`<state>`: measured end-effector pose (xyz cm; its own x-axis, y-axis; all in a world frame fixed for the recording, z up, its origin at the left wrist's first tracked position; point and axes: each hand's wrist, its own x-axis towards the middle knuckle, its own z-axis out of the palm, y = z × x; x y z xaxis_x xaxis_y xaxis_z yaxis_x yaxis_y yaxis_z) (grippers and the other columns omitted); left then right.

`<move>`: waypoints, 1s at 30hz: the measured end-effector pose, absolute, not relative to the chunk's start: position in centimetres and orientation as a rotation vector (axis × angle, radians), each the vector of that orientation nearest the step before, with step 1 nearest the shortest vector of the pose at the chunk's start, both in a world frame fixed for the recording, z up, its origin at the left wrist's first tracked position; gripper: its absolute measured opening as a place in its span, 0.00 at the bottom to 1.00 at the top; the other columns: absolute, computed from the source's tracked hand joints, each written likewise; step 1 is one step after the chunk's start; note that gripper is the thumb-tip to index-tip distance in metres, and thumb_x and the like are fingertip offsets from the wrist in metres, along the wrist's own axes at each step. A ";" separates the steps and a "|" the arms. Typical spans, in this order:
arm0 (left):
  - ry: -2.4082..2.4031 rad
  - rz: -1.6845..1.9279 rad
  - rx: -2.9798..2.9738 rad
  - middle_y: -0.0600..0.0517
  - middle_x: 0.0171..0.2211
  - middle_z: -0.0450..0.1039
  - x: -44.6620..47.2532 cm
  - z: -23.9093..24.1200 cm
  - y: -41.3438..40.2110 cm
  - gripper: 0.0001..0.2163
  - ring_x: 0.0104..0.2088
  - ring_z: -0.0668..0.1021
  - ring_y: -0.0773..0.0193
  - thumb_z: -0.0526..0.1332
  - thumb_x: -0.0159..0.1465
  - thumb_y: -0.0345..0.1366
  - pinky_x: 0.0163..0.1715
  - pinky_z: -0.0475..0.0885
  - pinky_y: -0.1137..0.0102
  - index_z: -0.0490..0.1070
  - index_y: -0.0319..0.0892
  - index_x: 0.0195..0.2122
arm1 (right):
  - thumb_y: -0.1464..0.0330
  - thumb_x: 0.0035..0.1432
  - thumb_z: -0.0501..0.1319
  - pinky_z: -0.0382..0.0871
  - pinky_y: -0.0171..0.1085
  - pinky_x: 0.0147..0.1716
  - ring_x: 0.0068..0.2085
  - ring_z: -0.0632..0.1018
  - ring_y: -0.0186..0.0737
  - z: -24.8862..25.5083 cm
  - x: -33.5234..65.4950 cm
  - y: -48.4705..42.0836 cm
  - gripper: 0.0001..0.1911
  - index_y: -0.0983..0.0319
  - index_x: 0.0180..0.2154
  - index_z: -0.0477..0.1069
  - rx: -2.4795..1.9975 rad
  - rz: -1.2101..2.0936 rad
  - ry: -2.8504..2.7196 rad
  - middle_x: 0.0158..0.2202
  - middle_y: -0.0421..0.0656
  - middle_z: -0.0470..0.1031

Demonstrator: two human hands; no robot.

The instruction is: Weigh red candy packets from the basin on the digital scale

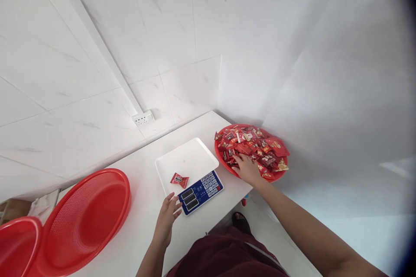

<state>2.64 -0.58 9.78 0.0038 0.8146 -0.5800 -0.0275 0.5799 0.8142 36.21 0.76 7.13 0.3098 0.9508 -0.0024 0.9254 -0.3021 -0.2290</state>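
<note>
My left hand [168, 216] is beside the front left corner of a digital scale [186, 208], its fingers spread and nothing in them. One small red snack packet [180, 180] lies on the scale's white weighing tray [185, 158], just beyond the blue keypad panel. My right hand [247, 169] reaches over the near rim of a red basket [222, 161] heaped with wrapped snack packets [248, 145]. Its visible fingers are stretched apart over the packets, with no packet visibly gripped. Some of its fingertips are hard to make out against the pile.
Two red plastic baskets, a larger one [121, 207] and a partly cut-off one [16, 242], stand at the left of the white table [146, 225]. A tiled wall with a power socket [143, 118] runs behind. A plain wall [341, 117] rises on the right.
</note>
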 end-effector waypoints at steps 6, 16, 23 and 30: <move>1.418 0.762 0.636 0.42 0.46 0.70 0.4 9.0 -2.6 0.14 0.39 0.77 0.62 0.59 0.59 0.42 0.41 0.70 0.66 0.66 0.41 0.44 | 0.76 0.53 0.53 0.61 0.43 0.48 0.50 0.67 0.49 4.9 38.5 0.3 0.23 0.62 0.52 0.67 -2.241 0.233 -1.797 0.47 0.51 0.70; 1.349 0.762 0.633 0.47 0.36 0.73 1.3 9.7 -2.6 0.14 0.34 0.76 0.65 0.62 0.56 0.43 0.38 0.69 0.69 0.69 0.40 0.39 | 0.76 0.51 0.51 0.65 0.43 0.45 0.43 0.73 0.47 4.5 40.1 1.1 0.19 0.65 0.43 0.72 -2.022 0.058 -1.459 0.40 0.51 0.74; 1.309 0.734 0.634 0.48 0.34 0.73 1.6 9.9 -2.6 0.16 0.32 0.75 0.66 0.64 0.53 0.44 0.37 0.69 0.69 0.69 0.40 0.38 | 0.73 0.51 0.53 0.66 0.46 0.45 0.42 0.74 0.47 7.7 39.8 1.2 0.15 0.63 0.41 0.73 -1.936 0.018 -1.241 0.40 0.50 0.75; 1.077 0.657 0.614 0.45 0.44 0.71 5.2 12.0 -1.5 0.19 0.41 0.75 0.60 0.63 0.55 0.45 0.42 0.69 0.66 0.67 0.43 0.45 | 0.65 0.50 0.58 0.68 0.45 0.43 0.41 0.75 0.44 11.3 34.6 1.2 0.15 0.60 0.41 0.71 -1.598 0.576 -0.920 0.41 0.45 0.76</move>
<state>5.18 -1.46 12.04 0.3269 0.7412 -0.5863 -0.1817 0.6581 0.7307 34.55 1.18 11.31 0.5724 0.8123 0.1118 0.2540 -0.0459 -0.9661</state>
